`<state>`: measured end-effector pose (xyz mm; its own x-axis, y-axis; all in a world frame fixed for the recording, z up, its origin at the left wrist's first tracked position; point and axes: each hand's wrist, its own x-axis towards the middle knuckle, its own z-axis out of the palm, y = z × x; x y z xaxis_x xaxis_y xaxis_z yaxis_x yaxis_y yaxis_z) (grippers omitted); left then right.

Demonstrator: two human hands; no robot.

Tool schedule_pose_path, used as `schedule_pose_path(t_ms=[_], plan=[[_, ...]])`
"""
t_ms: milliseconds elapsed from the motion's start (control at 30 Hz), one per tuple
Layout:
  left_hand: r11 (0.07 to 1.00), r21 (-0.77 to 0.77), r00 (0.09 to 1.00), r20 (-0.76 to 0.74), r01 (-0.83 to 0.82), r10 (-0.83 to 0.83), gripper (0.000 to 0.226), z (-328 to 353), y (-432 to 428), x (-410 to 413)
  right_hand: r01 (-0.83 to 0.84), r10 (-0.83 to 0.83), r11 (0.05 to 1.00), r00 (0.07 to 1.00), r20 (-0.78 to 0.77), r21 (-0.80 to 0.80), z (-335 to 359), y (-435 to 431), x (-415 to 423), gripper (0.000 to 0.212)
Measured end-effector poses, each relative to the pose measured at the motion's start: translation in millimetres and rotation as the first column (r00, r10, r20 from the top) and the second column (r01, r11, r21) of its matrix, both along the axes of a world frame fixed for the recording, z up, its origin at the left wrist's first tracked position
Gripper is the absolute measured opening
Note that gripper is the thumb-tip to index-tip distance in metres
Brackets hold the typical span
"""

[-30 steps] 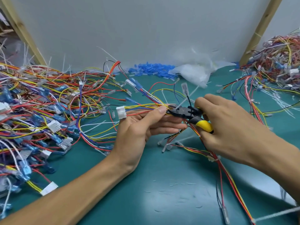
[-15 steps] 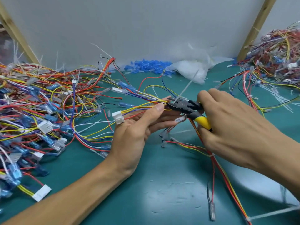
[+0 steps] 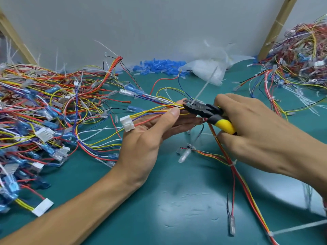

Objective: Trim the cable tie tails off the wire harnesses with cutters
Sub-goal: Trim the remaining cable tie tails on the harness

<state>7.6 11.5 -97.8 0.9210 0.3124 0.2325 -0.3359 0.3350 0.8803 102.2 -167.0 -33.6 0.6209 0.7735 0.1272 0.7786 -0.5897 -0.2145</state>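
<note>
Cutters gripped in right hand, fingers curled round black-and-yellow handles. Black jaws set at base of cable tie tail, just beside tip of left thumb; cannot tell whether fully closed. Tail white and straight, tilted up and to the right from the jaws, in front of plastic bag.

Wire harness held in left hand, above teal table: yellow, red, purple and white wires laid across nearly straight fingers and pinched there under the thumb. White connector at harness's left end, touching edge of left hand. Rest of harness trailing under right hand and down to lower right edge, red, orange and yellow wires bound together, with second long white tail sticking out sideways near the bottom.

Large tangle of harnesses on left of table, full of blue sleeves and white plugs, many white tails sticking up. Smaller tangle at far right. Heap of loose blue sleeves against grey wall, next to the bag. Slanted wooden post at right.
</note>
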Motion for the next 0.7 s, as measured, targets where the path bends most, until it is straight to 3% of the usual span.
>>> schedule_pose_path(t_ms=[367, 567, 700], plan=[[0.992, 0.116, 0.999, -0.017, -0.049, 0.052, 0.033, -1, -3, -1, 0.003, 0.0, 1.0, 0.996, 0.095, -0.025, 6, 0, 0, 0.029], [0.996, 0.049, 0.997, -0.005, -0.071, 0.071, 0.044, 1, -5, -1, 0.023, -0.012, 0.997, 0.988, 0.155, -0.071, -3, 3, -4, 0.026], [0.997, -0.035, 0.998, -0.008, -0.068, 0.068, 0.037, 1, -3, 0, 0.027, -0.018, 0.998, 0.986, 0.164, -0.053, -10, 7, -7, 0.02]])
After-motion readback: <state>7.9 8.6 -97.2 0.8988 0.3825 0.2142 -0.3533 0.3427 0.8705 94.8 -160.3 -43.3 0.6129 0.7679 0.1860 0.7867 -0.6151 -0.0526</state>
